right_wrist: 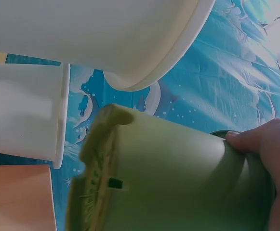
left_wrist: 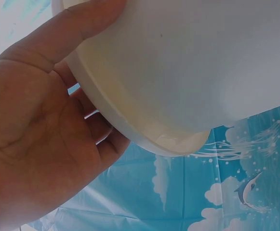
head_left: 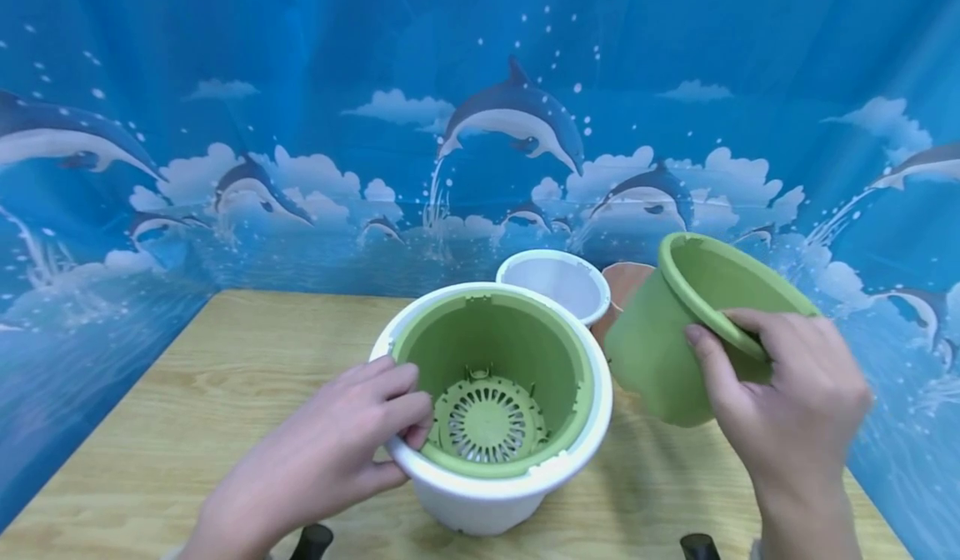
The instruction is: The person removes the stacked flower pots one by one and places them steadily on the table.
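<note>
the green, tapered plastic pot point(head_left: 648, 364) tilts above the table in the right hand point(head_left: 795, 377); we see its rim pinched, thumb against the outer wall and fingers inside the mouth, its base pointing down and left. the left hand point(head_left: 352, 427) pinches the rim of a large, round white pot point(head_left: 480, 506), in which a round green liner point(head_left: 487, 347) with a slotted floor sits. behind, we see a smaller white pot point(head_left: 555, 283) and a partly hidden terracotta-coloured pot point(head_left: 626, 278). the table point(head_left: 300, 352) has pale wood grain; beyond it we see a blue sheet point(head_left: 375, 27) printed with dolphins and clouds.
</note>
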Motion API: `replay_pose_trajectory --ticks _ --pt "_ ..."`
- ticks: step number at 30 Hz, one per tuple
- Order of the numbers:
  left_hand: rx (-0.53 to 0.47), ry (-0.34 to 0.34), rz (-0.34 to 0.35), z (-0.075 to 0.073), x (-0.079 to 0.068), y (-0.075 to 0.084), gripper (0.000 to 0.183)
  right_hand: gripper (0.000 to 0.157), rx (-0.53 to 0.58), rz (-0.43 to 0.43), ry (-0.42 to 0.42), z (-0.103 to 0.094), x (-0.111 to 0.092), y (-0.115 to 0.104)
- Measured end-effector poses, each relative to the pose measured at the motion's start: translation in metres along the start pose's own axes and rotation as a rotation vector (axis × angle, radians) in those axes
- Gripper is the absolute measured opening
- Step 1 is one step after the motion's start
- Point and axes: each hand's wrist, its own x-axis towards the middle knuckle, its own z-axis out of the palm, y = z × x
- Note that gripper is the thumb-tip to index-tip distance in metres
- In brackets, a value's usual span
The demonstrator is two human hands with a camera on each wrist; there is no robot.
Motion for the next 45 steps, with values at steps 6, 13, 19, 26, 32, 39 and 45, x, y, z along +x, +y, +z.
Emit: replay_pose_trajectory --ticks 6,13,19,26,32,39,45 --pt "-0.004 0.008 -0.001 0.0 0.0 0.0 0.037 0.032 -0.129 0.001 -0.171 -0.002 -0.001 0.008" --pt "0.003 0.007 -0.004 0.0 -0.001 0.001 0.036 0.023 -0.226 0.087 -0.464 -0.004 -0.003 0.012" --pt "-0.003 -0.003 -0.011 0.0 -0.002 0.001 0.036 0.031 -0.276 0.171 -0.872 -0.005 -0.003 0.013" --pt "-0.01 -0.009 -0.017 0.0 -0.002 0.0 0.036 0.042 -0.267 0.14 -1.092 0.002 -0.006 0.014" --pt "-0.02 -0.004 -0.015 -0.001 -0.002 0.0 0.037 0.036 -0.227 0.096 -1.128 0.005 -0.01 0.012" --pt "-0.02 0.003 -0.003 -0.001 -0.001 0.0 0.037 0.025 -0.216 0.104 -1.208 0.011 -0.011 0.009" --pt "-0.016 -0.009 -0.015 -0.001 0.0 0.0 0.036 0.025 -0.222 0.094 -1.255 0.016 -0.015 0.012"
